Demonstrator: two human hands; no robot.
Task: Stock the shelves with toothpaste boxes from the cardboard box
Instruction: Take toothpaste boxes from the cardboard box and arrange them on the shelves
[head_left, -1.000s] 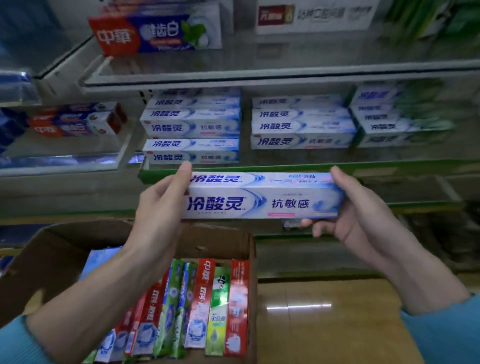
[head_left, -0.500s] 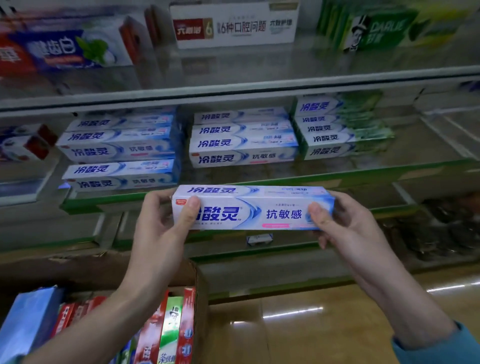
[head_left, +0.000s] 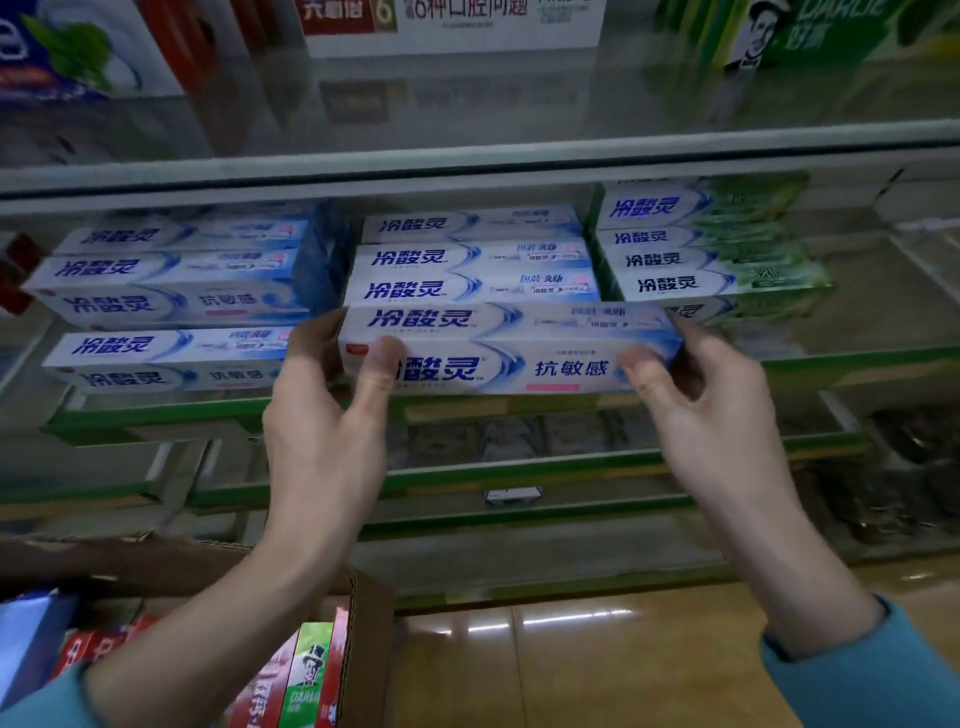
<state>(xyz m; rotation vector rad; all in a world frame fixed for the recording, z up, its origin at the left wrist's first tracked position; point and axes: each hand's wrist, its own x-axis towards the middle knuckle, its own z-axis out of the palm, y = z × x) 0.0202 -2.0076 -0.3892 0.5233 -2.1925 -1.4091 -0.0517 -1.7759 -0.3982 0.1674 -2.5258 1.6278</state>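
Both hands hold one blue and white toothpaste box (head_left: 511, 348) out in front of the shelf. The left hand (head_left: 324, 447) grips the box's left end, with its thumb curled over the front face and its other fingers tucked behind. The right hand (head_left: 711, 421) grips the right end the same way, thumb on the front near the corner. So the fingers are bent round the box on both sides, and neither hand is spread flat. The box lies long side across, from 9 o'clock to 3 o'clock, flat and level, with its big letters facing the person. Just behind it, at 12 o'clock, is the middle stack (head_left: 472, 260) of the same kind of box on the glass shelf (head_left: 841, 358). The held box sits right at the front of that stack, low down, and it looks like it is touching or almost touching the boxes behind it, but I cannot tell for sure. This matters most for the next move: the box is already lined up with the stack, so it likely only needs a push straight away from the person. Both hands are the same way from the spot, one at each end. Another stack (head_left: 171, 291) sits at 9 o'clock and a greenish stack (head_left: 706, 249) at 3 o'clock. Down at 7 o'clock is the cardboard box (head_left: 363, 623) with more toothpaste standing in it.
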